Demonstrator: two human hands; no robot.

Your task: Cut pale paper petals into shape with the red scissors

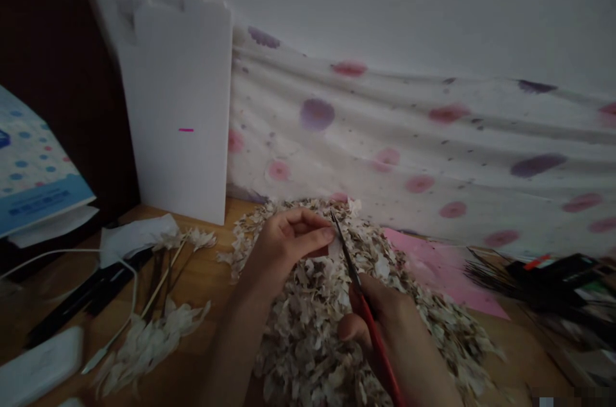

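Left fingers (312, 233) pinched a pale petal (333, 249); right fingers (370, 296) gripped a red-handled pointed tool (379, 346). Dried petals (308, 343) lay heaped beneath.

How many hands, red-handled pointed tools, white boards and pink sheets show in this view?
Hands (left hand, right hand): 2
Red-handled pointed tool: 1
White board: 1
Pink sheet: 1
Total: 5

Wooden desk (187, 355) — a heap of dried white petals (308, 330), pink paper (433, 266), black pens (81, 304)
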